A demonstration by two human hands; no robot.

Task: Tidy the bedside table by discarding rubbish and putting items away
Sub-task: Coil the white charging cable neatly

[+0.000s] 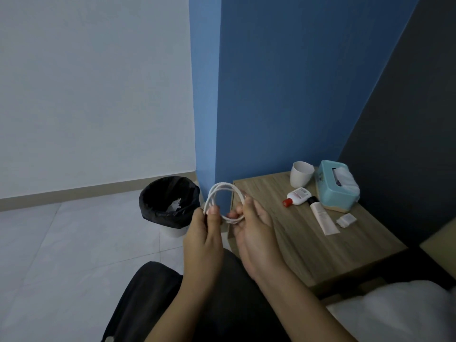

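Nearest the camera, both hands hold a coiled white cable (223,202) in the air just off the near left corner of the wooden bedside surface (291,243). The left hand (202,238) pinches the coil's left side between thumb and fingers, and the right hand (254,233) closes its fingers around the lower right of the loops. The coil stands roughly upright, its open face toward the camera.

Right of the hands and farther off, the remaining items lie well apart from them: a slim white tube (320,215), a small white bottle with a red cap (297,197), a small crumpled white wrapper (346,220), a white mug (301,177) and a teal tissue box (338,185). The right hand is nearer to all of these.

Left of the surface, on the floor, the black-lined bin (167,203) lies beyond the left hand.
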